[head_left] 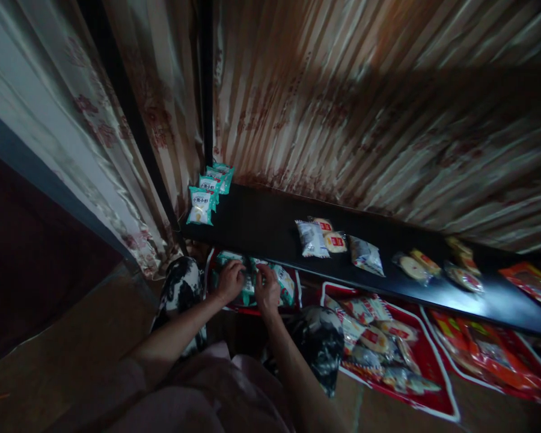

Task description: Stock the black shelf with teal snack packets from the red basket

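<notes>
Both my hands reach down into a red tray (297, 282) of teal snack packets (285, 284) below a black shelf. My left hand (229, 281) is curled on a teal packet (247, 285) at the tray's left part. My right hand (267, 290) pinches the same packet from the right side. The two hands almost touch. On the black shelf (261, 222) above them, at its far left end, stand several teal packets (201, 206) in a row.
Clear and red-labelled snack packets (313, 238) lie along the shelf to the right. Two more red trays (426, 361) of snacks sit on the floor at right. Striped curtains (342, 108) hang behind. My knees in patterned fabric (183, 288) flank the tray.
</notes>
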The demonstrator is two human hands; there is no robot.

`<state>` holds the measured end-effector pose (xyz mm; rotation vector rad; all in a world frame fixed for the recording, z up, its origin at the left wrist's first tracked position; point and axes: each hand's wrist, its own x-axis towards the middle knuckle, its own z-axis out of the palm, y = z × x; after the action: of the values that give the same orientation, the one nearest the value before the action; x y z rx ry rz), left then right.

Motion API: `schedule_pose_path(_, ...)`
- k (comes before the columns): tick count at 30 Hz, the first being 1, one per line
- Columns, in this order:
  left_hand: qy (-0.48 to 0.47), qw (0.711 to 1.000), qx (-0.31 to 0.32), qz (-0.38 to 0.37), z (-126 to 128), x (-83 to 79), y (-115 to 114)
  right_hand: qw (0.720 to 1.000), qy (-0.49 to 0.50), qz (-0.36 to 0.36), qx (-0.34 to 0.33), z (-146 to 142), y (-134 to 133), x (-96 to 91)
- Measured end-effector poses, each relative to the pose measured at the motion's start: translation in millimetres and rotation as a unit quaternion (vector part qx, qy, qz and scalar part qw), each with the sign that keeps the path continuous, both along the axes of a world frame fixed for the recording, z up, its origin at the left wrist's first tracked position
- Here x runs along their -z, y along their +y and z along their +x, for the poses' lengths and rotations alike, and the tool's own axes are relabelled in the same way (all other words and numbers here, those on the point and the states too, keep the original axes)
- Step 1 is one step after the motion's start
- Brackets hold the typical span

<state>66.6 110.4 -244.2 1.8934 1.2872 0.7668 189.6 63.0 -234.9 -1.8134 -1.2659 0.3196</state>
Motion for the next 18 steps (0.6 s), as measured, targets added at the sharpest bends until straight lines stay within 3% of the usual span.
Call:
schedule_pose_path(3,-0.036,0.98,-0.055,-0.19,24.5,3.7,-1.9,0.999,-0.026,-0.027,0.033,21.3,-15.9,7.1)
schedule_pose_path(5,-0.041,0.964,-0.079,-0.251,39.4,5.7,-0.6,0.998,-0.024,-0.048,0.026,30.4,-21.3,9.7)
schedule_pose_path(10,-0.053,0.946,-0.123,-0.296,64.8,13.3,1.7,0.999,-0.011,-0.047,-0.003,36.5,-21.2,7.6)
schedule_pose_path(18,-0.086,0.919,-0.164,-0.349,84.0,25.4,12.8,0.999,-0.004,-0.034,-0.004,38.4,-21.3,10.5)
